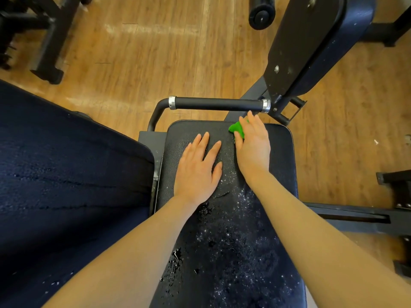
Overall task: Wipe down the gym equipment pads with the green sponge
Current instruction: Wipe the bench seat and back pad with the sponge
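Head view: two hands on a wet seat pad

Head camera looks down on a black seat pad point(278, 174), taken here as the landmark. Left of it lies a larger dark blue pad point(66, 174) with a rough, pebbled skin and two long seams. On the seat pad's left half the left hand point(198, 170) rests flat, fingers straight and spread, holding nothing. The seat pad is a rounded rectangle of grained vinyl with pale piping, beaded with water drops and white specks toward its near end. At its far right corner the right hand point(253, 143) presses the green sponge point(238, 128), its grip on it loose, fingers mostly straight; the sponge is bright green, crumpled, half hidden. Beyond the pad runs a black foam-sleeved handle bar point(218, 104) with silver collars, over a wood-plank floor point(144, 52).
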`<state>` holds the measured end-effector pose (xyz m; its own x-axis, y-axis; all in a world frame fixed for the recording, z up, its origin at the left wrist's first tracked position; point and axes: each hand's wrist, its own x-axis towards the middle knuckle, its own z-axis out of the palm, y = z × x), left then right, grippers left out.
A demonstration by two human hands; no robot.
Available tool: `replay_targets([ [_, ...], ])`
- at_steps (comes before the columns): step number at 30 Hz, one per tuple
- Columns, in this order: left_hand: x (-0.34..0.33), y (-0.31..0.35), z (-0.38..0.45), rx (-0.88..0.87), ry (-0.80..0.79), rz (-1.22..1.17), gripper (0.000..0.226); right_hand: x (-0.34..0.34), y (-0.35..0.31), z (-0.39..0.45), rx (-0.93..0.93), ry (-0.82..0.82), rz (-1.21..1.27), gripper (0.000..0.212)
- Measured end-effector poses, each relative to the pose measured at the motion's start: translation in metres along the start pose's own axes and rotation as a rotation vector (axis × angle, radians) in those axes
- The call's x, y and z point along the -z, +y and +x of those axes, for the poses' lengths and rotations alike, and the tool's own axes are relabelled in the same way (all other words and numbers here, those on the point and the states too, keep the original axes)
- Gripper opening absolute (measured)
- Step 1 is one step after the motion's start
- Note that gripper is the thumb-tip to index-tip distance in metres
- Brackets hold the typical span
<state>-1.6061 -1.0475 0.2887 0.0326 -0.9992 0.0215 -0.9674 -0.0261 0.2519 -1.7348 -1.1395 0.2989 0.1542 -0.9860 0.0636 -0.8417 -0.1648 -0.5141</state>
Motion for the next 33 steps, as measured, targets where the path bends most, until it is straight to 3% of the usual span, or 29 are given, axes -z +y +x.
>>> replay_targets([
  [12,0.006,-0.002,-0.001,-0.010,-0.032,-0.056,0.050,0.008,0.006,-0.096,0.063,-0.021,0.004,0.041],
  [16,0.017,0.002,-0.024,0.034,0.026,-0.085,0.048,0.013,0.004,-0.099,0.028,-0.039,0.058,0.043],
  [26,0.004,-0.001,-0.062,0.046,-0.005,0.051,0.049,0.012,-0.002,-0.056,-0.015,-0.042,0.041,0.039],
  [33,0.004,-0.002,-0.062,0.040,-0.008,0.032,0.051,0.008,0.000,-0.102,0.016,0.014,0.028,0.040],
])
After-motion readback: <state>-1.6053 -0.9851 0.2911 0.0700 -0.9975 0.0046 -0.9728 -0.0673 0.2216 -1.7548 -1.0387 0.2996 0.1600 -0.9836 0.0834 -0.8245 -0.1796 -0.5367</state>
